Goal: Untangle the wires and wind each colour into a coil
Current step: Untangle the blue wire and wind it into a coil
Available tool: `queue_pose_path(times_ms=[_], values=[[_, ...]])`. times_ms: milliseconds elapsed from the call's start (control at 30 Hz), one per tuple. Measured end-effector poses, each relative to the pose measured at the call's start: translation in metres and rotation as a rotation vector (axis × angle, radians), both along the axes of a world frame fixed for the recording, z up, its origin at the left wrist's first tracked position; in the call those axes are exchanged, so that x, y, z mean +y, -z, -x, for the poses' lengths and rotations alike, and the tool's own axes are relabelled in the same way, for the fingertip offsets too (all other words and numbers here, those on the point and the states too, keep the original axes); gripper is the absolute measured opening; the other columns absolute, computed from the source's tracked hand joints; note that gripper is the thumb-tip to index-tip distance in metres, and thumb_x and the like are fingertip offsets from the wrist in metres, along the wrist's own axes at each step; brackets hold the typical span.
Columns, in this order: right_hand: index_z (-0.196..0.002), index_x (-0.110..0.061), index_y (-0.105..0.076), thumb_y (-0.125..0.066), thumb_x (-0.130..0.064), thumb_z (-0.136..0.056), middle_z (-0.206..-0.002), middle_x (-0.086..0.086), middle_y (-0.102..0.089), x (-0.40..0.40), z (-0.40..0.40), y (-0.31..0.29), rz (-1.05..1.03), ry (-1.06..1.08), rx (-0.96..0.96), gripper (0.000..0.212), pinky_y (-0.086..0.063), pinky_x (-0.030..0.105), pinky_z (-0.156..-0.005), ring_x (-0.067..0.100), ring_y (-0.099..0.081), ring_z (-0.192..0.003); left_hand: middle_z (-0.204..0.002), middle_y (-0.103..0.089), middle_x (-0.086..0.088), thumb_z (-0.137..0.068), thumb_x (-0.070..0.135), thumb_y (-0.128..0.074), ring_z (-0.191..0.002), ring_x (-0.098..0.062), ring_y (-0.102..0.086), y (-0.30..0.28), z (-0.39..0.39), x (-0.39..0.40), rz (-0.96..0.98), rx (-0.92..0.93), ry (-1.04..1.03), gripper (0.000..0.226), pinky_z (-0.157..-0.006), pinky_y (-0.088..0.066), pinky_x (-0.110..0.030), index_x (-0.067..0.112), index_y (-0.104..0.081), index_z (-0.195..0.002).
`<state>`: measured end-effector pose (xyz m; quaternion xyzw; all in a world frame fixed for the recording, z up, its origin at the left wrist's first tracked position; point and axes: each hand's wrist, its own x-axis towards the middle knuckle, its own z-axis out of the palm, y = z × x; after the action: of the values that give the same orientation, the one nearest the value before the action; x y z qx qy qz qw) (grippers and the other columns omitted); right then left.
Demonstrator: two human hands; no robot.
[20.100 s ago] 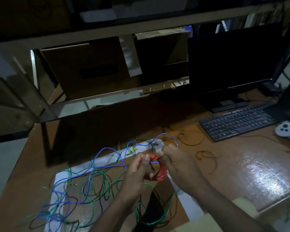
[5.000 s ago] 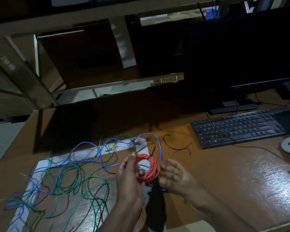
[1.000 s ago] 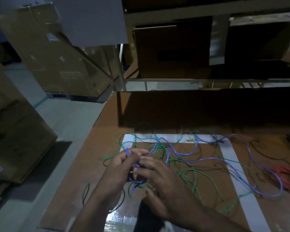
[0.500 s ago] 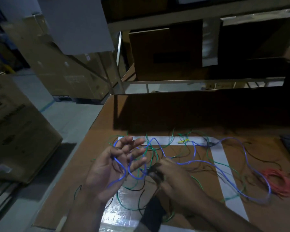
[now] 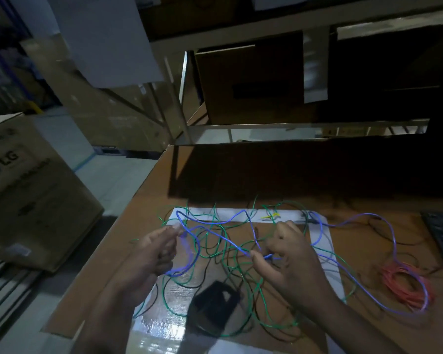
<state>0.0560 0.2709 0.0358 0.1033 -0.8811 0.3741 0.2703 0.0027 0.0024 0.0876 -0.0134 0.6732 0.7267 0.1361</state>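
Wires: your red coil (image 5: 404, 287) is done; your left hand (image 5: 151, 254) and right hand (image 5: 289, 261) pinch the blue wire (image 5: 215, 237); green wire (image 5: 251, 287) and black stay tangled.

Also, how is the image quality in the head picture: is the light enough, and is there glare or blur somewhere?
Head view: dim light overall, the shelves at the back nearly black; glare on the glossy table near the bottom edge; the left hand and the blue wire by it look slightly motion-blurred; the red coil stays readable; wide-angle bending at the edges.
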Motion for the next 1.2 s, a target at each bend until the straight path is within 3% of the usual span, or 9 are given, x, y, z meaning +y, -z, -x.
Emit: queue_pose_path(times_ms=[167, 267, 400, 600, 733, 867, 1000, 1100, 1200], values=[[-0.054, -0.018, -0.045, -0.061, -0.038, -0.081, -0.069, -0.008, -0.038, 0.003, 0.0, 0.017, -0.144, 0.032, -0.096, 0.037, -0.034, 0.034, -0.059, 0.013, -0.04, -0.074, -0.061, -0.015, 0.01, -0.072, 0.041, -0.09, -0.045, -0.003, -0.01, -0.01, -0.008, 0.001, -0.542, -0.137, 0.046, 0.042, -0.037, -0.008, -0.016, 0.016, -0.063, -0.091], [-0.053, -0.02, -0.043, -0.063, -0.038, -0.081, -0.068, -0.011, -0.035, -0.002, -0.004, 0.026, -0.21, 0.019, -0.133, 0.039, -0.036, 0.033, -0.06, 0.013, -0.042, -0.075, -0.059, -0.014, 0.011, -0.077, 0.038, -0.085, -0.045, -0.005, -0.01, -0.021, -0.014, 0.006, -0.6, -0.054, 0.037, 0.033, -0.037, -0.011, -0.017, 0.02, -0.058, -0.084], [-0.06, -0.024, -0.047, -0.069, -0.032, -0.087, -0.069, -0.009, -0.039, -0.003, -0.011, 0.016, 0.009, 0.037, -0.038, 0.036, -0.027, 0.028, -0.062, 0.012, -0.04, -0.072, -0.05, -0.019, 0.01, -0.078, 0.032, -0.08, -0.046, -0.006, -0.008, -0.029, -0.01, 0.007, -0.588, 0.03, -0.109, 0.035, -0.032, -0.015, -0.015, 0.024, -0.046, -0.074], [-0.058, -0.028, -0.033, -0.065, -0.025, -0.075, -0.068, -0.006, -0.037, -0.011, -0.003, 0.015, -0.257, 0.014, -0.045, 0.037, -0.028, 0.03, -0.06, 0.02, -0.043, -0.071, -0.059, -0.009, 0.012, -0.09, 0.035, -0.063, -0.045, -0.008, -0.009, -0.031, -0.007, -0.002, -0.848, -0.045, -0.109, 0.033, -0.032, -0.016, -0.021, 0.025, -0.041, -0.068], [-0.061, -0.033, -0.027, -0.065, -0.019, -0.073, -0.069, -0.01, -0.033, -0.034, 0.002, 0.004, -0.082, -0.131, -0.034, 0.043, -0.022, 0.026, -0.062, 0.011, -0.037, -0.073, -0.06, -0.005, 0.009, -0.098, 0.035, -0.053, -0.046, -0.008, -0.004, -0.033, -0.005, 0.02, -0.682, 0.028, -0.148, 0.04, -0.035, -0.006, -0.018, 0.028, -0.03, -0.065], [-0.06, -0.026, -0.04, -0.068, -0.021, -0.076, -0.072, -0.012, -0.033, -0.061, 0.009, -0.005, 0.04, -0.259, -0.011, 0.033, -0.034, 0.034, -0.062, 0.003, -0.039, -0.075, -0.057, -0.01, 0.008, -0.095, 0.029, -0.06, -0.047, -0.008, -0.007, -0.031, 0.003, 0.032, -0.381, 0.209, -0.157, 0.044, -0.04, -0.009, -0.023, 0.028, -0.03, -0.063], [-0.058, -0.022, -0.041, -0.069, -0.021, -0.078, -0.072, -0.008, -0.038, -0.069, 0.014, -0.007, 0.102, -0.263, -0.038, 0.035, -0.038, 0.038, -0.064, 0.012, -0.044, -0.076, -0.061, -0.025, 0.0, -0.091, 0.032, -0.067, -0.054, -0.019, -0.025, -0.027, 0.011, 0.024, -0.045, 0.555, -0.174, 0.043, -0.053, -0.027, -0.034, 0.027, -0.031, -0.07], [-0.061, -0.031, -0.036, -0.069, -0.017, -0.076, -0.074, -0.01, -0.04, -0.073, 0.016, -0.011, 0.039, -0.31, -0.067, 0.039, -0.041, 0.042, -0.062, 0.012, -0.045, -0.077, -0.073, -0.03, 0.009, -0.089, 0.034, -0.067, -0.068, -0.013, -0.031, -0.022, 0.021, 0.01, 0.071, 0.687, -0.027, 0.038, -0.067, -0.036, -0.024, 0.028, -0.031, -0.081], [-0.06, -0.031, -0.037, -0.071, -0.011, -0.076, -0.074, -0.009, -0.04, -0.079, 0.016, -0.017, 0.144, -0.318, -0.11, 0.042, -0.037, 0.03, -0.062, 0.009, -0.044, -0.074, -0.08, -0.033, 0.007, -0.095, 0.024, -0.064, -0.073, -0.012, -0.034, -0.012, 0.032, 0.006, 0.175, 0.639, 0.159, 0.036, -0.071, -0.039, -0.025, 0.028, -0.03, -0.084]])
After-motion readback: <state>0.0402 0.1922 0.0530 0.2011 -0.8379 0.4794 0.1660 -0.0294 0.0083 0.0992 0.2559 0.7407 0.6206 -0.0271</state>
